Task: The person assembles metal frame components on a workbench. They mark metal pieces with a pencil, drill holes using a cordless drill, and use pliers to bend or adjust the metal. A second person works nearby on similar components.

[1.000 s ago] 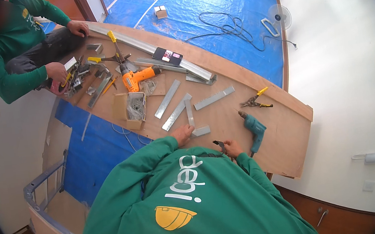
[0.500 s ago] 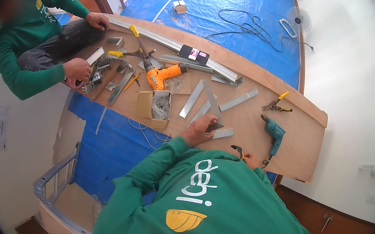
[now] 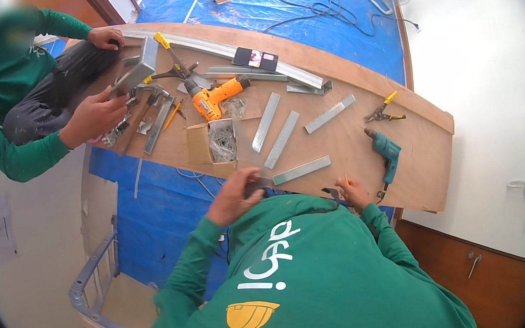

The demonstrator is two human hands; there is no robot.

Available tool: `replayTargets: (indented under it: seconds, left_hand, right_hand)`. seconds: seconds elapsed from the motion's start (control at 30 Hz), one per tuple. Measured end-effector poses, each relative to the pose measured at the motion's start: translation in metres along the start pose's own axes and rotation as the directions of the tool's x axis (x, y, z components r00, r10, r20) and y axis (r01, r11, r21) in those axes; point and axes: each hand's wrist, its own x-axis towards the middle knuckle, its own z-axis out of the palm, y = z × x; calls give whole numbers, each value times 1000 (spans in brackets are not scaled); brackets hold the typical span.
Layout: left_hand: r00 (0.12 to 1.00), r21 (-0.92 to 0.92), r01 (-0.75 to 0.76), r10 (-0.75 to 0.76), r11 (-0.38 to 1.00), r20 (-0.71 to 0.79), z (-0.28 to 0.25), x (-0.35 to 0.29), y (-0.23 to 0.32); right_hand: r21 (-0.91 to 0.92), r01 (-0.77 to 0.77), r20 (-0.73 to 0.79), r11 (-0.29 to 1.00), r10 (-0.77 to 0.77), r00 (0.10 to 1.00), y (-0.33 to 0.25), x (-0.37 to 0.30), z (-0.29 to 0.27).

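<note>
My left hand (image 3: pixel 235 197) is closed around the dark handle of a try square (image 3: pixel 257 184) at the table's near edge; its blade is smeared by motion. To the right, my right hand (image 3: pixel 355 193) pinches a thin yellow pencil (image 3: pixel 346 180), mostly hidden by the fingers. A flat metal strip (image 3: pixel 302 170) lies between my hands. Beyond it are more loose metal strips (image 3: pixel 281 139). A black curved tool end (image 3: pixel 331 193) shows at my waist, beside my right hand.
A teal corded drill (image 3: pixel 386 154) and yellow-handled snips (image 3: pixel 385 110) lie at right. An orange drill (image 3: pixel 214 100), an opened box of screws (image 3: pixel 222 141) and a phone (image 3: pixel 255 59) lie farther off. At far left a co-worker's hand (image 3: pixel 96 118) holds a metal channel piece (image 3: pixel 137 71).
My left hand has drawn the try square left, away from the strips. My right hand has risen over the table edge with the pencil. The co-worker has lifted a metal channel piece.
</note>
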Motion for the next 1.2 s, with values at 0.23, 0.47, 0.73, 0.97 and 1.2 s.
replayTargets:
  seconds: [0.23, 0.47, 0.73, 0.97, 1.2]
  left_hand:
    - [880, -209, -202, 271, 957, 390, 151, 97, -37]
    - [906, 361, -334, 190, 871, 378, 183, 111, -64]
    - [916, 455, -224, 27, 862, 400, 208, 113, -126]
    - [985, 48, 131, -125, 990, -115, 36, 55, 1]
    - [652, 179, 567, -305, 804, -694, -107, -28, -115]
  right_hand:
    - [79, 139, 221, 987, -154, 963, -103, -33, 36]
    - [105, 116, -23, 988, -114, 993, -19, 26, -28]
    - [-13, 82, -213, 997, -82, 974, 43, 99, -95]
    - [-44, 81, -216, 996, -88, 972, 83, 141, -108]
    - [-255, 183, -288, 949, -255, 923, 91, 157, -103]
